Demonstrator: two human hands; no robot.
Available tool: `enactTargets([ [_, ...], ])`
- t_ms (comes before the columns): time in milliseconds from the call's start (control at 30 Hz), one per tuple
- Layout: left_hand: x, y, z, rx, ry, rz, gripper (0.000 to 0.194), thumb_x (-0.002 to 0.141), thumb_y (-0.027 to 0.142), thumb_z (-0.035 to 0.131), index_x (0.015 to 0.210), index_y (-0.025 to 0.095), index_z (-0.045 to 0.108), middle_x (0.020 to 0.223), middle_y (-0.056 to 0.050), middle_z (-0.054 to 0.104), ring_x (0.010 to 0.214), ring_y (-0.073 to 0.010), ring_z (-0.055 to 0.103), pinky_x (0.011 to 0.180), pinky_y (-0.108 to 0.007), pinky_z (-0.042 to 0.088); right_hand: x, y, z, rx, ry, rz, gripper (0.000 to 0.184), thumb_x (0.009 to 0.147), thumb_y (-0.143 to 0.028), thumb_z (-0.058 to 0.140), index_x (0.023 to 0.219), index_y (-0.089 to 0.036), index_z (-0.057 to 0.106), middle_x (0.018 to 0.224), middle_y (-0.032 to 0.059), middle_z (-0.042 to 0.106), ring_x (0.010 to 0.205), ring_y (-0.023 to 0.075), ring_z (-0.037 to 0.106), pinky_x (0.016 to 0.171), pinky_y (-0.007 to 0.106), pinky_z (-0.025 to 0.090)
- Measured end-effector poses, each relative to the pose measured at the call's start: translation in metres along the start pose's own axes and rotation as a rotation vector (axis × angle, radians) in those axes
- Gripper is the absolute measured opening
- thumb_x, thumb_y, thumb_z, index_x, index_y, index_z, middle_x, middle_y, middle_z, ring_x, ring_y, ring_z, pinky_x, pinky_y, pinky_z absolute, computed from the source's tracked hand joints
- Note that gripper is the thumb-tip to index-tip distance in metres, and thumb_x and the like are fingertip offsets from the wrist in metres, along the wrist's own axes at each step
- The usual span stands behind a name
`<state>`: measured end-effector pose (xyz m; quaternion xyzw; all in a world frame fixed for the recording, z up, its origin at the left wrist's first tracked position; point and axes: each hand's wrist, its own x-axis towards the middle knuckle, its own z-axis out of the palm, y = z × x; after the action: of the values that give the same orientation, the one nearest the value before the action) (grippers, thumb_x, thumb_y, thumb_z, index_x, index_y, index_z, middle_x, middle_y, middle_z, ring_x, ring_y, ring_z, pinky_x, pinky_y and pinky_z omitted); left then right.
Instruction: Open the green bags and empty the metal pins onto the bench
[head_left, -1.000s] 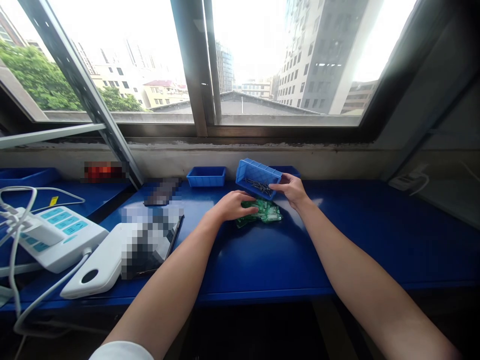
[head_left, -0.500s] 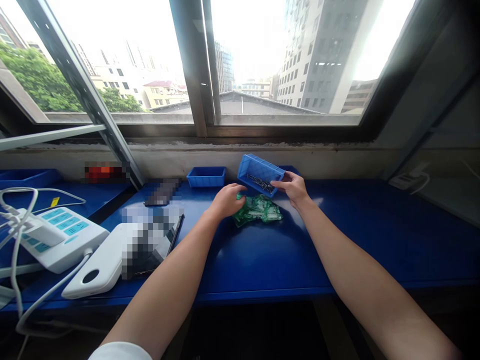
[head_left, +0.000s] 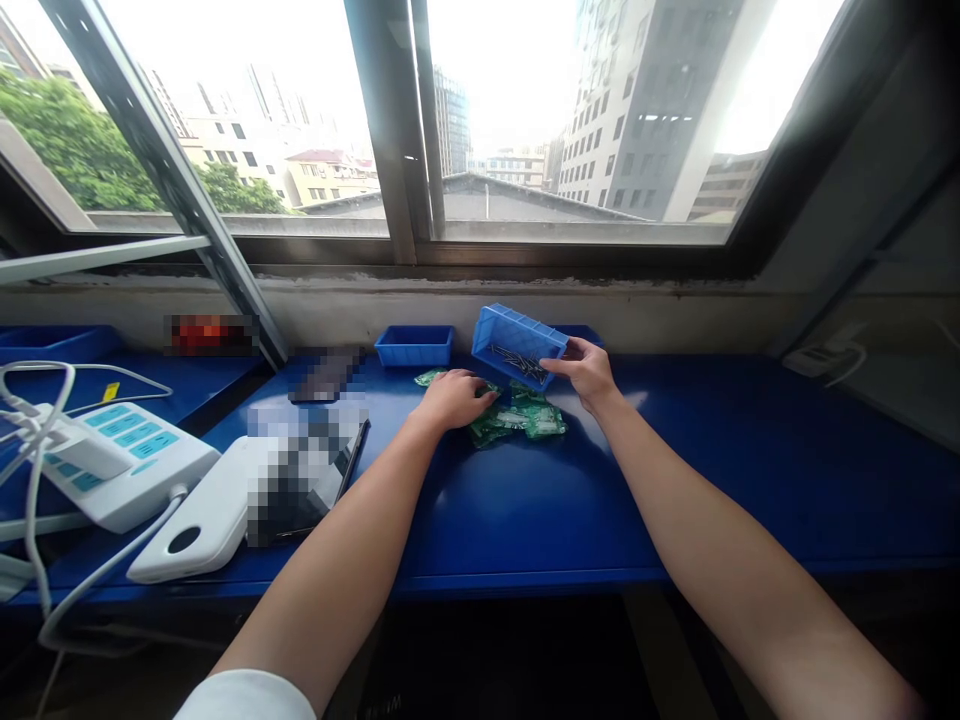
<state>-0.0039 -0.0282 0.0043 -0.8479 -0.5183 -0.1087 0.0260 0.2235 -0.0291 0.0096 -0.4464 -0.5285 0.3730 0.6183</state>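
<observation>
Green packet [head_left: 427,378] now shows left of green pile [head_left: 529,418], just past left hand [head_left: 452,398].
Right hand [head_left: 589,376] grips tilted blue bin [head_left: 514,328] with metal pieces [head_left: 517,361] inside, near pile on blue table [head_left: 525,530]; left hand curled, can't tell if gripping.

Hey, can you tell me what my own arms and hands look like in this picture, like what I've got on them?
Your left hand and right hand are bare, with no gloves, rings or watch showing. A plain white sleeve edge shows on your left arm; your right arm shows no sleeve in view.
</observation>
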Motion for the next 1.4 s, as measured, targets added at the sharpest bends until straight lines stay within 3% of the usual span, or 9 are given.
enactTargets([
  [233, 0.002, -0.002, 0.001, 0.079, 0.088, -0.208, 0.039, 0.078, 0.044, 0.046, 0.096, 0.019, 0.069, 0.101, -0.011, 0.066, 0.097, -0.0288, 0.058, 0.082, -0.037, 0.043, -0.003, 0.004, 0.005, -0.068, -0.099, -0.073, 0.063, 0.045, -0.032, 0.083, 0.102, -0.015, 0.063, 0.097, 0.0086, 0.068, 0.089, 0.0259, 0.063, 0.075, 0.038, 0.054],
  [467, 0.002, 0.000, -0.013, -0.039, 0.362, -0.353, 0.027, 0.079, 0.030, 0.044, 0.081, 0.017, 0.068, 0.082, -0.010, 0.068, 0.081, -0.0246, 0.061, 0.075, -0.033, 0.044, -0.005, 0.007, 0.009, -0.269, -0.147, -0.162, 0.065, 0.044, -0.033, 0.083, 0.103, -0.015, 0.063, 0.097, 0.0072, 0.068, 0.090, 0.0257, 0.064, 0.081, 0.039, 0.053],
  [533, 0.001, -0.001, -0.013, -0.077, 0.412, -0.321, 0.025, 0.078, 0.028, 0.044, 0.081, 0.017, 0.067, 0.082, -0.009, 0.067, 0.080, -0.0232, 0.061, 0.074, -0.032, 0.045, -0.007, 0.005, 0.010, -0.286, -0.165, -0.176, 0.064, 0.045, -0.033, 0.082, 0.104, -0.016, 0.063, 0.097, 0.0068, 0.068, 0.090, 0.0252, 0.064, 0.081, 0.038, 0.053],
  [633, 0.001, -0.001, -0.010, -0.149, 0.442, -0.133, 0.024, 0.077, 0.025, 0.046, 0.087, 0.017, 0.067, 0.086, -0.007, 0.067, 0.084, -0.0209, 0.061, 0.076, -0.029, 0.047, -0.009, 0.002, 0.010, -0.295, -0.181, -0.185, 0.063, 0.046, -0.032, 0.081, 0.104, -0.016, 0.062, 0.095, 0.0065, 0.068, 0.089, 0.0248, 0.064, 0.078, 0.036, 0.055],
  [733, 0.001, 0.000, -0.004, -0.215, 0.401, 0.062, 0.028, 0.076, 0.023, 0.048, 0.097, 0.019, 0.066, 0.095, -0.005, 0.066, 0.090, -0.0201, 0.061, 0.082, -0.028, 0.047, -0.010, 0.001, 0.010, -0.296, -0.191, -0.198, 0.061, 0.048, -0.031, 0.080, 0.104, -0.015, 0.062, 0.095, 0.0068, 0.068, 0.090, 0.0250, 0.064, 0.075, 0.035, 0.056],
  [900, 0.002, 0.002, 0.004, -0.273, 0.350, 0.183, 0.034, 0.075, 0.016, 0.046, 0.102, 0.020, 0.066, 0.109, -0.004, 0.064, 0.100, -0.0203, 0.059, 0.090, -0.029, 0.046, -0.010, 0.002, 0.010, -0.310, -0.176, -0.220, 0.062, 0.049, -0.033, 0.080, 0.106, -0.015, 0.061, 0.097, 0.0074, 0.067, 0.091, 0.0256, 0.063, 0.075, 0.035, 0.056],
  [1033, 0.003, 0.001, 0.001, -0.342, 0.442, 0.157, 0.034, 0.073, 0.009, 0.043, 0.094, 0.019, 0.067, 0.096, -0.003, 0.067, 0.089, -0.0175, 0.062, 0.084, -0.027, 0.048, -0.009, 0.001, 0.008, -0.318, -0.127, -0.271, 0.062, 0.052, -0.033, 0.079, 0.108, -0.016, 0.060, 0.101, 0.0073, 0.066, 0.096, 0.0256, 0.062, 0.079, 0.036, 0.055],
  [1233, 0.002, -0.004, -0.009, -0.373, 0.695, -0.117, 0.027, 0.074, 0.011, 0.042, 0.089, 0.017, 0.064, 0.089, -0.004, 0.065, 0.081, -0.0163, 0.060, 0.079, -0.027, 0.048, -0.006, 0.000, 0.005, -0.294, -0.024, -0.300, 0.064, 0.054, -0.036, 0.078, 0.112, -0.017, 0.058, 0.105, 0.0081, 0.065, 0.099, 0.0258, 0.061, 0.083, 0.038, 0.053],
  [1400, 0.000, -0.007, -0.008, -0.307, 0.632, -0.152, 0.038, 0.072, 0.013, 0.048, 0.108, 0.018, 0.058, 0.117, -0.008, 0.055, 0.108, -0.0203, 0.052, 0.093, -0.031, 0.043, -0.006, -0.003, 0.006, -0.158, -0.020, -0.241, 0.061, 0.057, -0.045, 0.076, 0.108, -0.016, 0.060, 0.103, 0.0085, 0.066, 0.093, 0.0252, 0.063, 0.079, 0.037, 0.054],
])
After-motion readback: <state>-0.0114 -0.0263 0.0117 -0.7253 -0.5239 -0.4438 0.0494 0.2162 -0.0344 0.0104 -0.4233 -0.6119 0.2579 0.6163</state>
